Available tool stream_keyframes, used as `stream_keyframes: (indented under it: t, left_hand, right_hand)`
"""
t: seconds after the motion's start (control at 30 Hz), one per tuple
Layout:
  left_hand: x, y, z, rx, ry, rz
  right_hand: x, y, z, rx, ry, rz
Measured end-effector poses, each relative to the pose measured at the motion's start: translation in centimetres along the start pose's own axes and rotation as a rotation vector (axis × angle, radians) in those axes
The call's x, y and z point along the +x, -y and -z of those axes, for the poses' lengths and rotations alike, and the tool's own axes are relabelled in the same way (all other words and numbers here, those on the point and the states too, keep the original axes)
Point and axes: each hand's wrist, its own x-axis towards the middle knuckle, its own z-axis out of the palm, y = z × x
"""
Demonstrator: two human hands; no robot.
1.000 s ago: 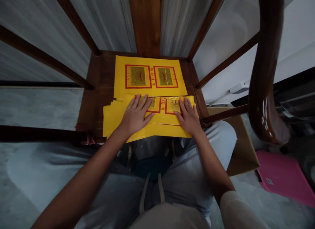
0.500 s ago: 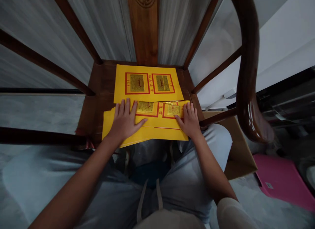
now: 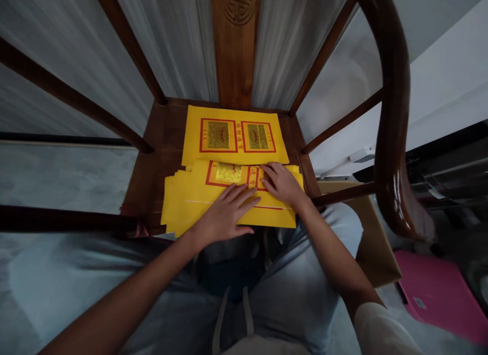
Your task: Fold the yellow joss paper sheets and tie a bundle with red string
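Yellow joss paper sheets (image 3: 186, 197) with red frames and gold foil squares lie in an uneven, overlapping stack at the front of the wooden chair seat. My left hand (image 3: 226, 212) rests across the front of this stack, fingers apart, thumb near its front edge. To its right, my right hand (image 3: 282, 184) lies on the same sheets with its fingers a little bent, covering most of the right foil square. Its fingertips are by the far edge of the top sheet. Behind, another joss paper sheet (image 3: 234, 158) lies flat, showing both foil squares.
The chair seat (image 3: 147, 177) has a carved wooden backrest (image 3: 236, 55) behind it and a curved armrest (image 3: 392, 121) to the right. A cardboard box (image 3: 375, 238) and a pink plastic board or lid (image 3: 438, 294) are on the floor at the right.
My left hand has slid right and towards me, to the front middle of the stack. My right hand has moved left over the foil square. The front sheets are more spread out at the left.
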Motion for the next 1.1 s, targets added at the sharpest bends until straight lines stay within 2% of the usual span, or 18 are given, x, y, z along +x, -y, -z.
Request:
stream_keyframes:
  t: [0.17,0.37,0.53,0.7,0.83,0.93,1.0,1.1]
  left_hand:
    - [-0.1,0.3,0.0,-0.043,-0.013,-0.096]
    - [0.2,0.7,-0.1,-0.128,-0.055,-0.204]
    - [0.5,1.1,-0.3,-0.119,-0.078,-0.179]
    - [1.0,0.7,-0.7,-0.026,-0.176,-0.222]
    - [1.5,0.3,-0.7,0.008,-0.200,-0.273]
    - [1.7,0.2,-0.4,0.002,-0.199,-0.285]
    - [1.8,0.3,-0.2,-0.001,-0.203,-0.280]
    - [1.7,0.2,0.2,-0.015,-0.276,-0.221]
  right_hand:
    - [0.8,0.0,0.5,0.028,0.020,-0.057]
    - [3.9,0.7,1.7,-0.051,0.129,-0.146]
    - [6.5,0.9,2.8,-0.011,0.306,-0.197]
    - [7.8,0.2,4.0,0.073,0.424,-0.178]
    - [8.1,0.0,5.8,0.215,0.634,-0.191]
    - [8.0,0.3,7.0,0.206,0.758,-0.179]
    - [7.9,0.8,7.6,0.169,0.725,-0.119]
    - [7.5,1.7,8.8,0.101,0.558,-0.023]
